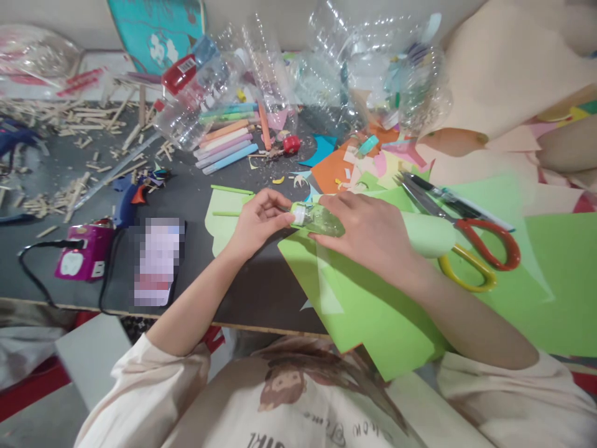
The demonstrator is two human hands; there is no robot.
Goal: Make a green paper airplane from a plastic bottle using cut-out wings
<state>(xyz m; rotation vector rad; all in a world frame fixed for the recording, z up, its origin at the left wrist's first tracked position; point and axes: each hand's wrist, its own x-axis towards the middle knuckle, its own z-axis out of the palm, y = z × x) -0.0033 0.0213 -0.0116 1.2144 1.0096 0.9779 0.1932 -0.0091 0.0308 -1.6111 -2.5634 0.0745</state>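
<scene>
A clear plastic bottle (326, 222) lies on its side between my hands, its white neck end (299, 214) pointing left. Light green paper (431, 234) is wrapped around its body and sticks out past my right wrist. My right hand (361, 224) curls over the bottle from above and grips it. At the neck, my left hand (263, 218) is closed with thumb and fingers on the white cap. Pale green paper (222, 230) with two narrow green strips (228, 188) lies just beyond my left hand. Green sheets (368, 298) spread beneath my right forearm.
Scissors (489, 239) with red and yellow handles lie on the right beside a pen (480, 208). A phone (158, 261), a purple box with a cable (84, 252) and a blue glue gun (125, 199) sit left. Markers (228, 146), wooden sticks (84, 118) and plastic bottles (321, 81) lie behind.
</scene>
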